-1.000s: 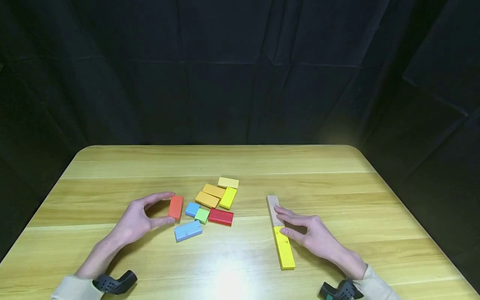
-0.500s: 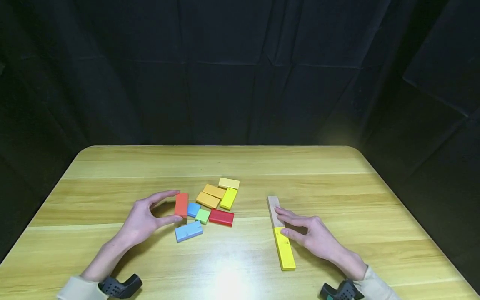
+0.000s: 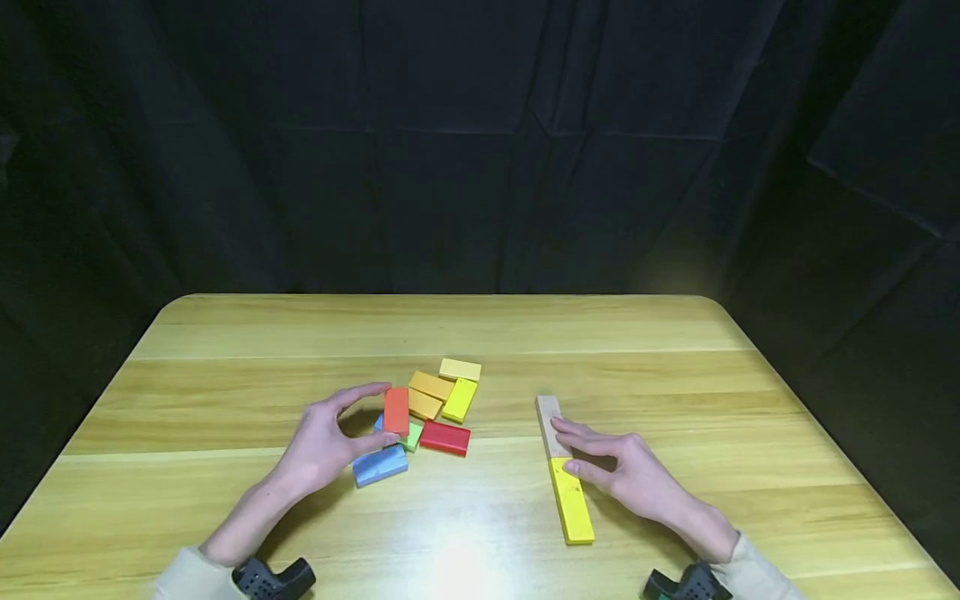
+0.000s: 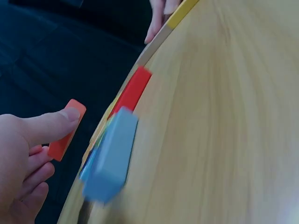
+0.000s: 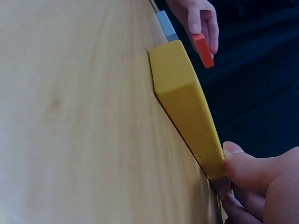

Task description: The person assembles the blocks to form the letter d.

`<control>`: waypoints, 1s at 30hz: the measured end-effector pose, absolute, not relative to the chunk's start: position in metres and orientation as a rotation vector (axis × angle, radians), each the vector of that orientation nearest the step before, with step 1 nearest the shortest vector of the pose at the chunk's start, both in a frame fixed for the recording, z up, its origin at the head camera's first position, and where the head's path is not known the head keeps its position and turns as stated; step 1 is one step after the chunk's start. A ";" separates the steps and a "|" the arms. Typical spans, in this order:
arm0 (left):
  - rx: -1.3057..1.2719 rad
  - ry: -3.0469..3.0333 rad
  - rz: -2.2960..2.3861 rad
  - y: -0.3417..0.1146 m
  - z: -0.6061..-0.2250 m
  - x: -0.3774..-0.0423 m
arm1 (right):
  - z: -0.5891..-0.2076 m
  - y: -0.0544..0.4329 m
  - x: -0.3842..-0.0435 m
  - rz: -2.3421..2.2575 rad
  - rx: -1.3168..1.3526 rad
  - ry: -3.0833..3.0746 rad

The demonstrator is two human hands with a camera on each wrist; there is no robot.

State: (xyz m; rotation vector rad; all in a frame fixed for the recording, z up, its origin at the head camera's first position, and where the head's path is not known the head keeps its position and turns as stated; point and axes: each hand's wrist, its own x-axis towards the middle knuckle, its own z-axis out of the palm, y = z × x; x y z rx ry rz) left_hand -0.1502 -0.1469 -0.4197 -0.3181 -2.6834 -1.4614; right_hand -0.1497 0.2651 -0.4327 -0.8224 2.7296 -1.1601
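My left hand (image 3: 326, 446) pinches an orange-red wooden block (image 3: 397, 411) by its ends between thumb and fingers. The left wrist view shows this block (image 4: 67, 133) raised off the table. In the head view it overlaps a small blue block and a green block (image 3: 413, 436), partly hiding both. On the right, a yellow block (image 3: 572, 504) and a greyish-beige block (image 3: 551, 421) lie end to end in a line. My right hand (image 3: 626, 471) rests at their junction, its thumb touching the yellow block and its fingertips on the beige one.
Around the held block lie a light blue block (image 3: 380, 465), a dark red block (image 3: 446, 437), two orange blocks (image 3: 431, 385), a yellow block (image 3: 460, 400) and a pale yellow block (image 3: 460, 369). Dark cloth (image 3: 450, 208) hangs behind the wooden table (image 3: 262, 333).
My left hand has carried the orange-red block to the right, from beside the loose blocks to over the small blue and green ones. The right hand stays in place on its two blocks.
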 end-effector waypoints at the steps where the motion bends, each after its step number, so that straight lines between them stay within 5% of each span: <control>1: -0.335 -2.677 -1.466 -0.142 -0.419 -0.151 | -0.433 0.265 -0.150 -1.161 -0.821 2.731; 30: -0.492 -2.638 -1.616 -0.041 -0.416 -0.164 | -0.434 0.260 -0.146 -1.160 -0.858 2.771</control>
